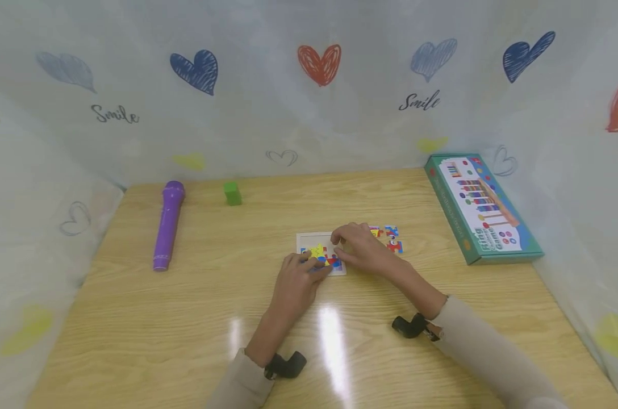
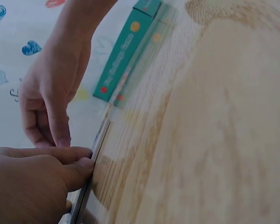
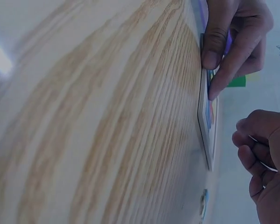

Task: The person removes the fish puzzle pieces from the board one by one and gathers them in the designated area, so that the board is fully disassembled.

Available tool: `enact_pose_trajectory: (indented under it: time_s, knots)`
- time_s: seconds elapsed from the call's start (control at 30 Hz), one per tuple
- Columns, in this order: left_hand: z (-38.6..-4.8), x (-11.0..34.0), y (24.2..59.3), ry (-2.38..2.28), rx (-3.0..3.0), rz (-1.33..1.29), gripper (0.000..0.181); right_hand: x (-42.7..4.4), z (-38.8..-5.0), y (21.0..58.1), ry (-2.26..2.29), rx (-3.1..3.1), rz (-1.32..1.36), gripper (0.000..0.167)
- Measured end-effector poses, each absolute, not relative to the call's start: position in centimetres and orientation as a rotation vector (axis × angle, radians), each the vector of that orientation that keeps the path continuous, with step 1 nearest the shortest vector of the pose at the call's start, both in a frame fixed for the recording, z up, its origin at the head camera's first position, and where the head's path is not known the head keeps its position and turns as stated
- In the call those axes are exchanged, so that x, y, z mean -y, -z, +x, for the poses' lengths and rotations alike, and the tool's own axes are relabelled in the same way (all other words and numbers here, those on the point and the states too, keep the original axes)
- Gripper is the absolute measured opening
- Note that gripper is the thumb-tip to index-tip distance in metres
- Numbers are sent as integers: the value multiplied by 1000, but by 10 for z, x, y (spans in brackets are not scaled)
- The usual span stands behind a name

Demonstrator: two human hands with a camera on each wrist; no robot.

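Note:
A small white puzzle tray (image 1: 314,234) lies on the table with colourful jigsaw pieces (image 1: 317,250) in its lower part, one showing a yellow star shape. My left hand (image 1: 297,279) rests at the tray's lower left. In the right wrist view its index fingertip presses on the pieces and its thumb touches the tray's edge (image 3: 203,119). Over the tray's right side hovers my right hand (image 1: 364,250), fingers loosely curled; the right wrist view shows nothing held between them. Just beyond it lie several loose jigsaw pieces (image 1: 393,246), partly hidden by that hand.
A purple toy microphone (image 1: 168,226) lies at the left, with a green block (image 1: 232,193) near the back edge. At the right back stands a teal game box (image 1: 485,207), lying flat. A curtain with printed hearts (image 1: 319,65) encloses the wooden table (image 1: 186,318).

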State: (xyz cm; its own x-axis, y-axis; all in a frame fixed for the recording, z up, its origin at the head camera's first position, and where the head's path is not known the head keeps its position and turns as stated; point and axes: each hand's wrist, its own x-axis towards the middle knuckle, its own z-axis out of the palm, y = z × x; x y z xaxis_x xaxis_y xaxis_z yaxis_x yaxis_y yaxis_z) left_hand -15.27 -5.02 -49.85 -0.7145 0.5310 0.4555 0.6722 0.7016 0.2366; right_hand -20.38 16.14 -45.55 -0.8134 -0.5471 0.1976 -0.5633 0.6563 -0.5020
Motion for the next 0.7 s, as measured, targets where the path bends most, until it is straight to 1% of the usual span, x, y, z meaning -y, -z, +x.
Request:
enact_pose_trajectory:
  time_s: [0.7]
  knots:
    - [-152, 49, 498, 470, 2529, -943, 17, -141, -217, 461, -781, 2951, 957, 12]
